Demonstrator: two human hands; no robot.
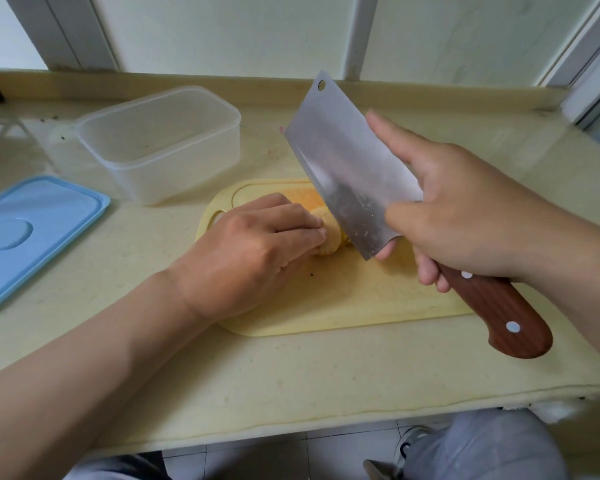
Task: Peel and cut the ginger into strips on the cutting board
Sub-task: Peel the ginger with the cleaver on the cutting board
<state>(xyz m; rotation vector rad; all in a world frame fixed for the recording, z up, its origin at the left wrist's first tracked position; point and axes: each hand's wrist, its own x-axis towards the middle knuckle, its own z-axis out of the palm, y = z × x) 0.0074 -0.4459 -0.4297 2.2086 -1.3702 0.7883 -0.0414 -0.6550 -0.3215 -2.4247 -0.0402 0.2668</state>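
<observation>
Grey trouser legs (pixel 492 448) and a shoe (pixel 413 441) show at the bottom edge, below the beige counter (pixel 291 375). Both bare forearms reach over that counter to a pale yellow cutting board (pixel 343 299).

Ginger (pixel 329 233): a pale yellow piece lying on the board's far-left part. Only a rounded end is visible, pointing right toward the blade. The rest is covered, so its long axis cannot be determined.

Left hand (pixel 253 251): palm down, fingers curled, fingertips pressing on top of the ginger and pinning it to the board. The ginger's exposed end sits just past those fingertips.

Right hand (pixel 465 216): closed round a cleaver (pixel 343 168). Lower fingers wrap the brown riveted wooden handle, the thumb lies on the near face of the blade, and the index finger is stretched along the spine side. The cleaver's long axis runs from the handle at near right up to the holed corner at far left. The blade is tilted, its cutting edge turned down and left. The edge's lower stretch stands just beside the ginger's exposed end; contact cannot be confirmed.

A clear plastic container (pixel 160 143) stands left of the board, and a blue lid (pixel 32 233) lies flat further left.
</observation>
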